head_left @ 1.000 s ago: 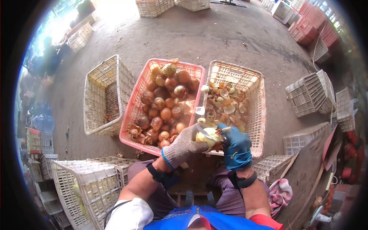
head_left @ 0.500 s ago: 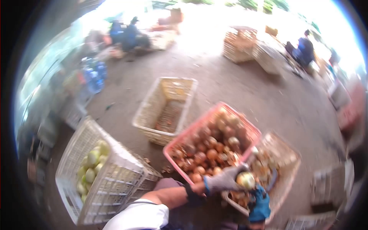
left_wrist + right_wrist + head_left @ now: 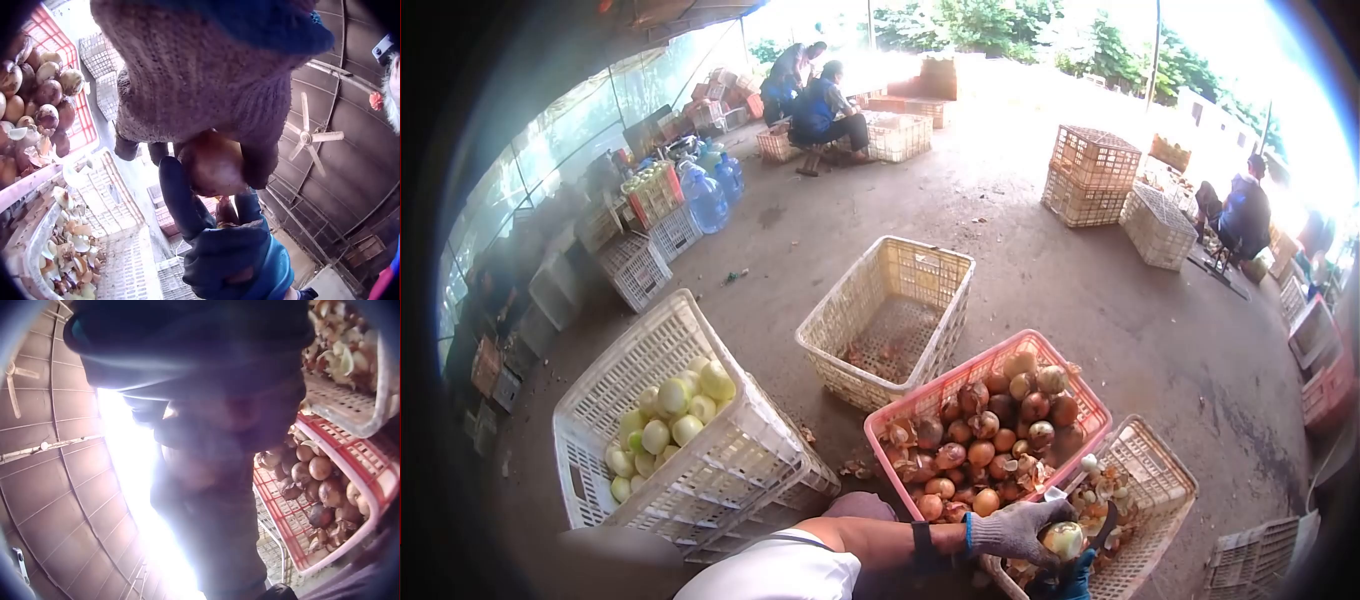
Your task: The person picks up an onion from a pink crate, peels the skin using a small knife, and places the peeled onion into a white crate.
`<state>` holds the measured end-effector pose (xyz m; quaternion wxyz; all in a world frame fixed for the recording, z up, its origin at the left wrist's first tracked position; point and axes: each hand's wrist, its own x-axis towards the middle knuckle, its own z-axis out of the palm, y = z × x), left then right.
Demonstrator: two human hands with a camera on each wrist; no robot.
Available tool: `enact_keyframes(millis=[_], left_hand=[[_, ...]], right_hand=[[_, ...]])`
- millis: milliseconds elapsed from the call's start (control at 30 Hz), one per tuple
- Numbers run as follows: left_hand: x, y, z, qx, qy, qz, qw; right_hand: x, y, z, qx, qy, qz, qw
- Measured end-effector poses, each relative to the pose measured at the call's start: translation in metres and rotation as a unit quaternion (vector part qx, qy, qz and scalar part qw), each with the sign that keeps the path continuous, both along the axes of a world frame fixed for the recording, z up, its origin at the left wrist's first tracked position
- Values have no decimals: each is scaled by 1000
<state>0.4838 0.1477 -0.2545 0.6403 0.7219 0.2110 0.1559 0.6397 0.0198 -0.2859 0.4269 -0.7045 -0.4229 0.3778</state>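
Note:
My left hand (image 3: 1012,530), in a grey knitted glove, grips a partly peeled onion (image 3: 1064,541) above the edge between two crates. Seen from the left wrist, brown skin still covers the near side of that onion (image 3: 215,165). My right hand (image 3: 1076,580), in a blue rubber glove, holds a knife (image 3: 1106,524) whose curved blade points up beside the onion. Its gloved fingers (image 3: 181,197) reach up against the onion's underside. Unpeeled onions fill the pink crate (image 3: 880,455). A pale crate (image 3: 1175,480) under my hands contains loose onion skins.
Peeled onions (image 3: 672,398) lie in a white crate (image 3: 750,450) at the left, stacked on another. A pale crate (image 3: 840,350) with a few skin scraps stands ahead. Farther off are people (image 3: 825,110), stacked crates (image 3: 1090,175) and blue water bottles (image 3: 705,195).
The head view has swung left and up, bringing the peeled onions into sight. My hands, still around the onion and knife, now appear lower right in it.

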Motion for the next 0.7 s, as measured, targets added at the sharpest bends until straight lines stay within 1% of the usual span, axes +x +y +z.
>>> enact_keyframes(millis=[133,200,233,333,433,500,533,633,700], left_hand=[[3,-3,-4,-41,-27,22,999],[6,-4,-15,-59,-41,19,997],[6,-3,-12,-68,-49,18,996],[1,-1,0,-36,-33,27,998],[6,4,-22,-98,-32,11,995],[7,4,-33,-122,-2,-9,992],[6,4,-31,-135,12,-19,991],[3,-4,-19,-313,20,-17,949],[8,-3,-39,-354,-21,-21,935]], right_hand=[[-1,-1,-1,-15,21,-7,1000],[-1,-2,-2,-19,31,-16,999],[1,-3,-2,-20,33,-22,999],[5,-1,-3,-13,40,-51,998],[11,2,-4,5,37,-86,996],[14,6,-4,17,33,-106,994],[15,7,-4,23,33,-116,992],[18,11,-4,38,28,-133,990],[19,12,-4,44,26,-139,989]])
